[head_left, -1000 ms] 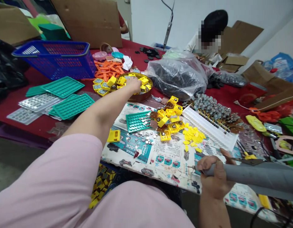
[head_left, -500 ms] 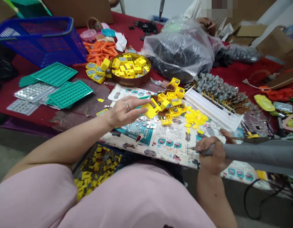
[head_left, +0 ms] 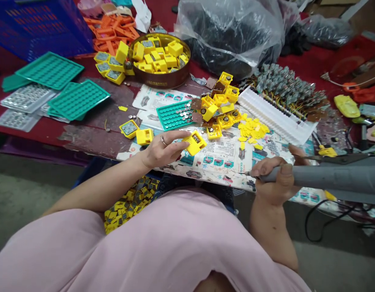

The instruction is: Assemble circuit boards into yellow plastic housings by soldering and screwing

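My left hand (head_left: pixel 164 150) pinches a small yellow plastic case (head_left: pixel 196 142) by its edge, over the front of the table. Metal button cells seem to sit in the case's slot. Just beyond lies a teal tray (head_left: pixel 172 115) with loose button cells on it. Two more yellow cases lie left of my fingers. In my right hand (head_left: pixel 277 178) is a thick grey electric screwdriver (head_left: pixel 327 178), its thin bit pointing left over the table's edge. Open yellow cases (head_left: pixel 225 121) and a heap of small yellow covers (head_left: pixel 252 129) lie between the hands.
A round tin (head_left: pixel 163 81) full of yellow cases stands behind. White foam rack (head_left: pixel 278 117) with wired grey parts is at right, pliers (head_left: pixel 342 157) in front. Teal trays (head_left: pixel 79 99), a blue basket (head_left: pixel 44 32), orange parts (head_left: pixel 111 32) and a plastic bag (head_left: pixel 223 36) lie around.
The view has tipped downward. My left hand has drawn the yellow case back from over the teal tray toward me, uncovering the tray. My right hand keeps its hold on the electric screwdriver.
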Available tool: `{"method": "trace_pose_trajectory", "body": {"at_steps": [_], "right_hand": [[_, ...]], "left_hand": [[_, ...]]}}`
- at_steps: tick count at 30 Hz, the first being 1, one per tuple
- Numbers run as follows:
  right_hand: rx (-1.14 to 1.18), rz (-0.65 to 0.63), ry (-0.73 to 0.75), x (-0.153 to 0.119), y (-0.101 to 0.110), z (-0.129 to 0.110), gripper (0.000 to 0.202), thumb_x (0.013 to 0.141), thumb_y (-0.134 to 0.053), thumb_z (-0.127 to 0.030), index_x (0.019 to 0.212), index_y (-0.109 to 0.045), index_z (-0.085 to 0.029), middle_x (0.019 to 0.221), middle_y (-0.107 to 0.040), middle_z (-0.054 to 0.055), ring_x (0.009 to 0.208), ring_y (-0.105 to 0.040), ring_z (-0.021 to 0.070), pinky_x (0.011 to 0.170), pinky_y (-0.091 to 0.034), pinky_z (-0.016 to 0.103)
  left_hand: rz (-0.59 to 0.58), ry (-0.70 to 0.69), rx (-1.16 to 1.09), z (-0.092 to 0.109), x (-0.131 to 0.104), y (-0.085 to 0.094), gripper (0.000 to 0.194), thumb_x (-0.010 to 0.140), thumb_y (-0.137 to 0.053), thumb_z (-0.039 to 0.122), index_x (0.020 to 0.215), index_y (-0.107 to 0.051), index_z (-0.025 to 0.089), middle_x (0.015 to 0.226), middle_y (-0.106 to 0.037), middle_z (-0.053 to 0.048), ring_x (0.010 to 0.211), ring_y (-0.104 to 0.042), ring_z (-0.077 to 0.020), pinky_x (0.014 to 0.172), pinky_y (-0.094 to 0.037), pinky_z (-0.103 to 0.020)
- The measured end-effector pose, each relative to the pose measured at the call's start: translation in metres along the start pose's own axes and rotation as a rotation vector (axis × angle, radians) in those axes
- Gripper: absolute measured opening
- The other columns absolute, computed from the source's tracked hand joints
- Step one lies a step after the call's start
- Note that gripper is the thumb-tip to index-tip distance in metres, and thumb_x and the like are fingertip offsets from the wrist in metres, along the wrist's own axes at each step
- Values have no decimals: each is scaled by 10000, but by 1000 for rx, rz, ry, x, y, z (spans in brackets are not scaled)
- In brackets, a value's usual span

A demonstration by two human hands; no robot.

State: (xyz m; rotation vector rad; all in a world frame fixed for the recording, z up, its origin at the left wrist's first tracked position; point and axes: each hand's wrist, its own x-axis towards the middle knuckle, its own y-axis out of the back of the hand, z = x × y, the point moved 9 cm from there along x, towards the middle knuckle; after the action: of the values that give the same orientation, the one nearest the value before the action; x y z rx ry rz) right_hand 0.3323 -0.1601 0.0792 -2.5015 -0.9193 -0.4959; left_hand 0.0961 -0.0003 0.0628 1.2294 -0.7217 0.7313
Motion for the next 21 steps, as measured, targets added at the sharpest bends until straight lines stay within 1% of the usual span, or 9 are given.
{"method": "trace_pose_trajectory", "body": {"at_steps": [4,6,9,11,14,16,18,21], "right_hand": [[24,-16,6,-1,0,1,288,844,-695,-335,1118,-637,-270,511,-552,-108,352,-475,97,361,-445,217],[27,-22,19,-1,0,0,278,845,-694,-335,1114,-651,-280,503,-549,-109,345,-470,95,353,-441,212],[24,-18,28,-1,0,-1,275,845,-692,-340,1112,-655,-287,492,-543,-113,336,-460,93,343,-438,207],[27,-16,22,-1,1,0,278,845,-694,-338,1112,-649,-280,494,-547,-113,336,-462,93,345,-441,207],[31,-25,17,-1,0,0,278,849,-690,-324,1117,-642,-267,504,-559,-108,342,-473,95,347,-445,208],[34,-27,22,-2,0,0,272,855,-679,-317,1120,-642,-264,506,-557,-107,345,-474,93,350,-450,207],[31,-22,24,-2,1,0,264,862,-665,-317,1120,-643,-264,505,-551,-106,348,-473,92,355,-454,206],[13,-16,26,-3,1,0,272,859,-665,-326,1124,-637,-267,503,-546,-108,343,-466,93,351,-447,208]], "left_hand": [[-26,-18,-92,2,-3,-4,367,796,-667,74,1091,-681,291,1252,-709,-67,1106,-717,-209,937,-608,-322],[-41,-42,-112,4,-2,-5,345,793,-688,101,1084,-701,287,1230,-719,-81,1099,-720,-226,931,-611,-348],[-64,-53,-121,4,-1,-5,301,795,-701,132,1049,-726,292,1174,-741,-74,1076,-728,-228,908,-620,-354],[-91,-33,-116,2,-1,-7,242,801,-698,153,995,-740,290,1136,-753,-62,1072,-728,-222,901,-623,-356],[-166,33,-102,-4,-5,-15,140,827,-664,207,915,-747,278,1079,-764,-55,1070,-724,-215,895,-626,-367],[-201,54,-61,-6,-8,-19,120,840,-644,237,898,-744,272,1067,-766,-61,1060,-723,-213,877,-629,-368],[-176,15,4,-2,-9,-18,117,840,-647,234,912,-733,269,1093,-761,-65,1046,-724,-207,852,-633,-355],[-71,-103,55,8,-9,-10,173,817,-681,182,972,-701,259,1172,-738,-78,1045,-724,-202,853,-635,-339]]}}
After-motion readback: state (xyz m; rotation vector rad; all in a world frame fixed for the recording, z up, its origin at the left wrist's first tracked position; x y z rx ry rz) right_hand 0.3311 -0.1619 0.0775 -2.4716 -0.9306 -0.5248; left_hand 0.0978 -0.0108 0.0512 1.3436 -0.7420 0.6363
